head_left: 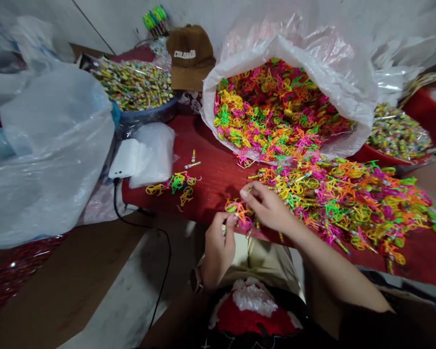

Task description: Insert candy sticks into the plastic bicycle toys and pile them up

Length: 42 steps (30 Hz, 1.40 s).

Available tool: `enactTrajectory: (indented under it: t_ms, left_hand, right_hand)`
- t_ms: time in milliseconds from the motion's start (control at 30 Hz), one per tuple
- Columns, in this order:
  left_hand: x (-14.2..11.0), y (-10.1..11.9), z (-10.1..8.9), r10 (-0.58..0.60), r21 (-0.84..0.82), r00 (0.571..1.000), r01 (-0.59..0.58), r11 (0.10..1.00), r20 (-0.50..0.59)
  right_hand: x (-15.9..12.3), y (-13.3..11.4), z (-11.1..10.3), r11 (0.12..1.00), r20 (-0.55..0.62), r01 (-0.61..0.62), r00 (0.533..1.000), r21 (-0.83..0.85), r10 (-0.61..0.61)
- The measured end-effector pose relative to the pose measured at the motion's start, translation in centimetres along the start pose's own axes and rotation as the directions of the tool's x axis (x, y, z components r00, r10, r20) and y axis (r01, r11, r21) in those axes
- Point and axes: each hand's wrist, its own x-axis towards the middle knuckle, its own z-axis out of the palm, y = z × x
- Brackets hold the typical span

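Note:
My left hand [218,245], a watch on its wrist, is closed at the table's front edge. Short tubes with pale ends show between its fingers. Touching its fingertips is a small bunch of neon plastic toy bicycles [242,211] in orange, pink and green. My right hand [267,206] is just right of that bunch, thumb and fingers pinched together; whatever is between them is too small to make out. To its right spreads a large heap of toy bicycles [334,194], some with patterned tubes attached.
Behind the heap, a white plastic sack [365,114] gapes open, full of toy bicycles. A blue basin [148,115] of tubes, a brown cap [192,53] and a white power bank [124,159] with a black cable [167,242] are leftward. Two loose tubes [193,165] lie on the red table [203,186].

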Motion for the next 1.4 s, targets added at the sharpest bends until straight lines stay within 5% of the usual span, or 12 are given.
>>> enactTrajectory:
  t_ms: [67,167,233,300,500,700,867,933,1000,1100,1233,1400]
  left_hand:
    - [1.1,-1.5,-0.1,0.043,0.071,0.998,-0.039,0.997,-0.053]
    - [2.3,-2.8,0.4,0.098,0.141,0.995,-0.098,0.985,0.006]
    - [2.6,-2.8,1.1,0.113,0.168,0.989,-0.128,0.977,0.096]
    - [2.7,-2.5,1.9,0.130,0.180,0.977,-0.160,0.970,0.167]
    - [3.3,-1.7,1.9,0.158,0.283,0.950,-0.235,0.930,0.270]
    - [3.3,-2.0,0.6,0.155,0.380,0.953,-0.248,0.891,0.259]
    - [2.6,-2.3,0.8,0.170,0.136,0.985,-0.167,0.976,-0.007]
    - [2.4,-1.9,0.8,0.057,-0.077,0.996,-0.062,0.995,-0.071]
    - [2.2,-1.2,0.6,-0.069,-0.321,0.997,0.059,0.945,-0.020]
    - [1.8,0.2,0.4,-0.119,-0.545,0.988,0.155,0.824,0.101]
    - [0.7,2.0,0.3,-0.080,-0.550,0.979,0.171,0.817,0.185]
    - [-0.6,3.5,0.2,-0.024,-0.343,0.970,0.108,0.933,0.242]
  right_hand:
    - [3.2,0.0,-2.2,0.968,-0.011,0.042,0.999,-0.247,-0.046]
    - [8.5,-0.1,-4.5,0.745,0.066,0.040,0.998,-0.666,0.006]
    - [11.8,0.1,-4.4,0.573,0.111,0.033,0.989,-0.819,0.102]
    - [14.3,0.7,-3.2,0.492,0.103,0.014,0.983,-0.870,0.154]
    - [16.9,2.6,0.8,0.417,0.022,-0.050,0.986,-0.907,0.165]
    - [17.1,1.3,-1.2,0.491,0.027,-0.044,0.990,-0.870,0.136]
    - [15.1,-0.5,-4.6,0.666,0.043,-0.028,0.995,-0.746,0.090]
    - [13.2,-0.9,-5.3,0.858,0.041,-0.037,0.997,-0.512,0.067]
    - [10.6,-1.4,-5.4,0.993,0.056,-0.034,0.998,-0.116,0.041]
    - [5.8,-2.1,-4.3,0.947,0.141,-0.040,0.990,0.319,-0.006]
    - [0.0,-2.6,-1.6,0.851,0.230,-0.183,0.970,0.493,0.075]
    - [-3.9,-1.8,0.4,0.907,-0.097,-0.020,0.993,0.420,0.067]
